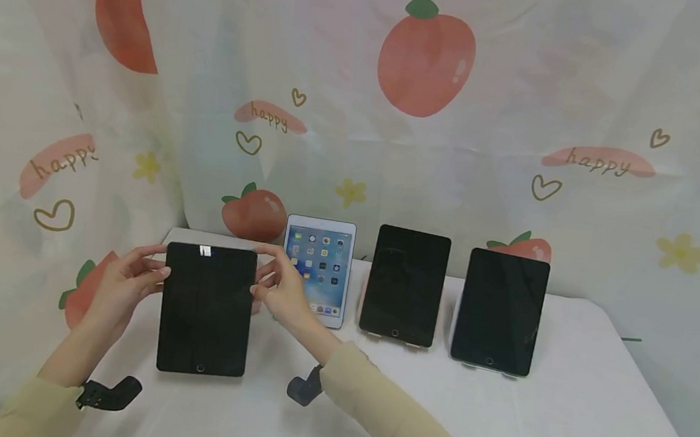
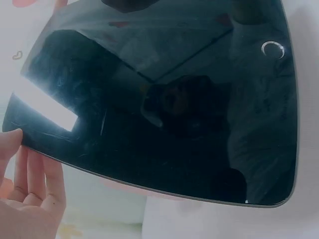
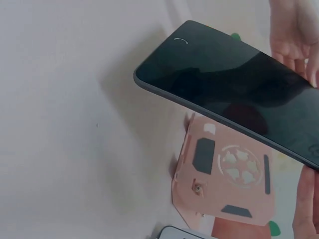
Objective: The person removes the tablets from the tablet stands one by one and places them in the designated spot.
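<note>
A black tablet (image 1: 206,310) with a dark screen is held upright between both hands, home button at the bottom. My left hand (image 1: 129,278) pinches its left edge near the top; in the left wrist view the thumb (image 2: 10,142) lies on the tablet's (image 2: 174,99) edge with the fingers behind. My right hand (image 1: 280,289) holds the right edge. In the right wrist view the tablet (image 3: 234,84) hangs above an empty pink stand (image 3: 224,174), with part of the right hand (image 3: 305,204) below it.
A white tablet (image 1: 318,265) with a lit screen leans at the back of the white table (image 1: 558,421). Two dark tablets (image 1: 405,283) (image 1: 499,310) stand on small stands to its right. A fruit-print cloth (image 1: 424,64) hangs behind.
</note>
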The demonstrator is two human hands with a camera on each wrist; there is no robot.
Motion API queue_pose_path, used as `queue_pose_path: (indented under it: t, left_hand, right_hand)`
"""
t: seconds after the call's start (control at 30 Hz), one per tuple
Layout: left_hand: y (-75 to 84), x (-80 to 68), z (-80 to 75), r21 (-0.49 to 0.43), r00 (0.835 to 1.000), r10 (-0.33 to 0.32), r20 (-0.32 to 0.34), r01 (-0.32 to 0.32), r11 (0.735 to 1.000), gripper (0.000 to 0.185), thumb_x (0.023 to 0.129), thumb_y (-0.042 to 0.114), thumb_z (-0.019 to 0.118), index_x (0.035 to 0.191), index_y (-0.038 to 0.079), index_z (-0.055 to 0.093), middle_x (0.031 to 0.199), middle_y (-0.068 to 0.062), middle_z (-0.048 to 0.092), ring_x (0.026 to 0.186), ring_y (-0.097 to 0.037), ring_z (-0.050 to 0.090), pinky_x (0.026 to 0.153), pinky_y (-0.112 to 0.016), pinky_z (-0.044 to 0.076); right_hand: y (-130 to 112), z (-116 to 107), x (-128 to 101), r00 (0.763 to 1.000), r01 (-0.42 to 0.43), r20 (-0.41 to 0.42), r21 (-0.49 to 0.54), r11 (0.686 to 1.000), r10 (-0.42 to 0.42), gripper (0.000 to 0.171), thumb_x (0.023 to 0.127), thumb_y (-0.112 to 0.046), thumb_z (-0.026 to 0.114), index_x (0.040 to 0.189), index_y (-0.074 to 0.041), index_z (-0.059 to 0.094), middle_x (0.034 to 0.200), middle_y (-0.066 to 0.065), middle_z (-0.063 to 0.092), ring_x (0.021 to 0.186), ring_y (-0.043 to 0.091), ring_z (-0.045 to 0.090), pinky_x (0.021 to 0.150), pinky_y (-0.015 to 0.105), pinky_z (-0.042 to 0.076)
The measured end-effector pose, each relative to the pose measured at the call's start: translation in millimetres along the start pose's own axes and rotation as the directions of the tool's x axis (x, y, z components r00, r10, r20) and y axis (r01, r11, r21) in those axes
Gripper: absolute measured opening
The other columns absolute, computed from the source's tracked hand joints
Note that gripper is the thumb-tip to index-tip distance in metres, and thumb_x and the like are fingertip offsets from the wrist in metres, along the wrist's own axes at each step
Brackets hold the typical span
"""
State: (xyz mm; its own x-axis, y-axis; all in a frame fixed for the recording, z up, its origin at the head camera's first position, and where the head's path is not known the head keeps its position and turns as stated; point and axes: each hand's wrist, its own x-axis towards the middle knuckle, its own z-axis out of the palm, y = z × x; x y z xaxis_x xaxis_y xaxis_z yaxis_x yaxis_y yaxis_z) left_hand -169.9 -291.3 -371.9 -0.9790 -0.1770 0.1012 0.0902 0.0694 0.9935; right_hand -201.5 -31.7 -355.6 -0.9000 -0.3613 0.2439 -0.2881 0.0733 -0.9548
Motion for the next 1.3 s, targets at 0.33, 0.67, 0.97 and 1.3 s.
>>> queue_pose_path:
  t: [0.33, 0.67, 0.97, 1.3]
  left_hand:
    - [-15.2, -14.3, -8.0, 0.061, 0.989, -0.145, 0.024, 0.143, 0.988, 0.029, 0.092, 0.019, 0.064, 0.117, 0.033, 0.061, 0.086, 0.015, 0.056, 0.081, -0.002, 0.060, 0.076, -0.015, 0.052]
    - [-33.8, -22.6, -14.1, 0.203, 0.955, -0.292, 0.041, 0.279, 0.939, 0.029, 0.093, 0.026, 0.062, 0.121, 0.034, 0.057, 0.085, 0.017, 0.058, 0.085, -0.001, 0.060, 0.078, -0.016, 0.051]
    - [-46.3, -23.0, -16.9, 0.188, 0.928, -0.371, 0.023, 0.360, 0.914, 0.034, 0.093, 0.026, 0.062, 0.126, 0.025, 0.056, 0.081, 0.016, 0.063, 0.081, -0.002, 0.063, 0.077, -0.018, 0.053]
    - [-59.1, -24.3, -19.6, 0.168, 0.900, -0.434, 0.023, 0.425, 0.890, 0.047, 0.093, 0.024, 0.063, 0.136, 0.012, 0.049, 0.081, 0.014, 0.067, 0.079, -0.005, 0.066, 0.075, -0.020, 0.054]
  right_hand:
    - [20, 7, -10, 0.993, -0.113, 0.048, 0.137, 0.984, 0.107, 0.060, 0.077, 0.019, 0.056, 0.133, -0.001, 0.048, 0.095, 0.034, 0.054, 0.066, 0.019, 0.061, 0.069, 0.045, 0.059]
    - [60, 19, -14, 0.978, -0.208, 0.059, 0.183, 0.961, 0.201, 0.062, 0.075, 0.015, 0.063, 0.131, -0.011, 0.051, 0.092, 0.028, 0.057, 0.060, 0.014, 0.061, 0.066, 0.046, 0.059]
    - [69, 24, -17, 0.957, -0.291, 0.070, 0.221, 0.931, 0.283, 0.063, 0.073, 0.017, 0.062, 0.129, -0.010, 0.053, 0.082, 0.014, 0.058, 0.060, 0.012, 0.060, 0.070, 0.047, 0.058]
    - [79, 30, -22, 0.944, -0.331, 0.082, 0.234, 0.914, 0.321, 0.065, 0.071, 0.018, 0.061, 0.130, -0.005, 0.051, 0.081, 0.018, 0.060, 0.059, 0.012, 0.059, 0.067, 0.046, 0.059]
